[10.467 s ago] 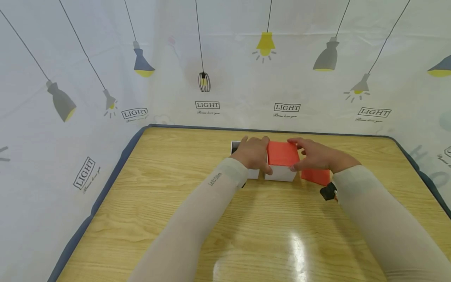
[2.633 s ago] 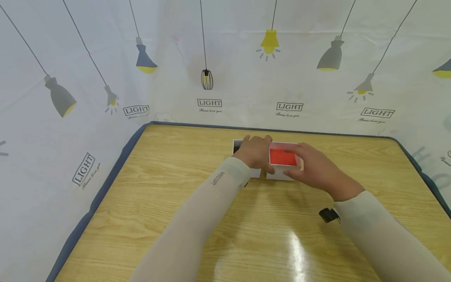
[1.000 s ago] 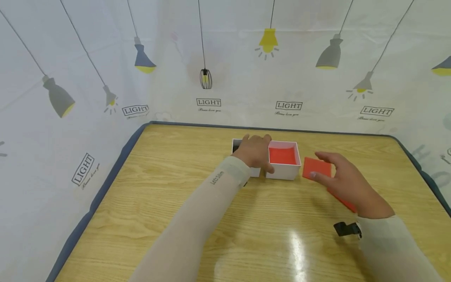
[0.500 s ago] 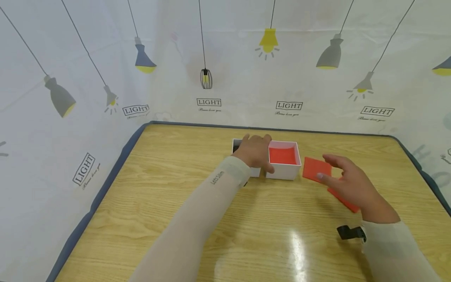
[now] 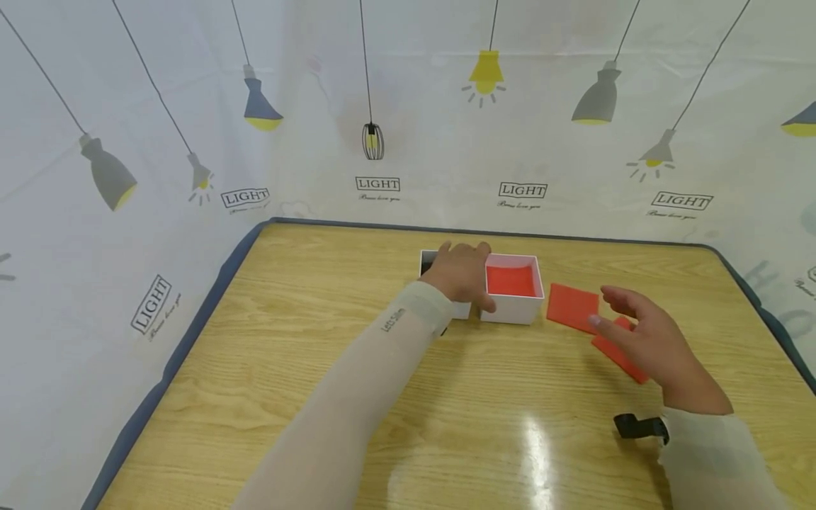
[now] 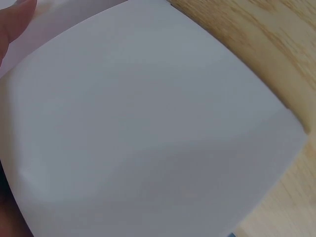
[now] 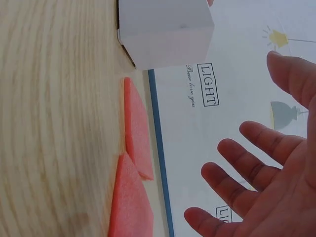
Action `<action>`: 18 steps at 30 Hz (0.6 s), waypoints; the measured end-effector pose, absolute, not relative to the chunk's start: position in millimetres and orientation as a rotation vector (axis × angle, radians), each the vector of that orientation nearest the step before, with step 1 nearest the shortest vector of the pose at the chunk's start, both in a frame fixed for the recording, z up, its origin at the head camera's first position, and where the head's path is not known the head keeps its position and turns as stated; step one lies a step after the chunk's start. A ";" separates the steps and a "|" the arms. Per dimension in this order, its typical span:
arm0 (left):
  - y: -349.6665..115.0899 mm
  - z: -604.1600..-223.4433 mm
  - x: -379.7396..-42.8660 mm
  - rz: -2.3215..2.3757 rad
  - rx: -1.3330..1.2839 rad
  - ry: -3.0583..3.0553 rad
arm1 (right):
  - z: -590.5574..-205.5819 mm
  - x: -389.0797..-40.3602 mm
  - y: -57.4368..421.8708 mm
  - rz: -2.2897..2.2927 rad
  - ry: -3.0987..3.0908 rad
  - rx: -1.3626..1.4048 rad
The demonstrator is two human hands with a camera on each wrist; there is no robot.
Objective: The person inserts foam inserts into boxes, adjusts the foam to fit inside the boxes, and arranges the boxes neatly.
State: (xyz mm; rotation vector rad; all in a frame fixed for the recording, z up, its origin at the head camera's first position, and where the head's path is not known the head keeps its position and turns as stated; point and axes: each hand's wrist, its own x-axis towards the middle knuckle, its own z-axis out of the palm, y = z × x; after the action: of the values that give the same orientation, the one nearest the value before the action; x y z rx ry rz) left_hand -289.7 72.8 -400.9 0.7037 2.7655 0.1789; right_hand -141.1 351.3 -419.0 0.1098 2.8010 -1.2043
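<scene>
In the head view my left hand (image 5: 460, 273) reaches across a left-hand box (image 5: 426, 262) and holds the left side of an open white box (image 5: 512, 310), thumb at its near corner and a finger at its far corner. A flat red foam pad (image 5: 510, 281) lies inside that box. My right hand (image 5: 656, 343) hovers over the table, holding nothing, its fingers spread in the right wrist view. Close to its thumb lies a red square pad (image 5: 572, 306), with another red pad (image 5: 621, 354) partly hidden beneath the hand. A white wall (image 6: 148, 108) fills the left wrist view.
The wooden table (image 5: 287, 397) runs back to a white printed curtain (image 5: 440, 156) with a dark blue lower edge. Something dark sits inside the left-hand box, mostly covered by my left hand.
A red pad that lay on top of the white box ten seconds ago is no longer there; two pads now lie at right. Lately my right hand released one, drawing rightward and nearer. Left hand unchanged.
</scene>
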 end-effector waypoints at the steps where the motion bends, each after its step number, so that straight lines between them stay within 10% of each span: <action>1: 72.6 -401.3 -289.7 0.181 0.706 2.767 | -420.6 -140.5 352.9 -1.206 2.797 0.113; 18: 72.5 -404.9 -292.3 0.170 0.723 2.770 | -432.1 -137.0 366.5 -1.248 2.778 0.165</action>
State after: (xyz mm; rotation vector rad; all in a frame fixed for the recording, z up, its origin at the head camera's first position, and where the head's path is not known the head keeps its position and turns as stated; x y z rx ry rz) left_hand -292.3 72.5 -404.9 0.7228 2.7702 0.1699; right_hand -137.0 366.5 -432.1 0.1654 2.7777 -1.2476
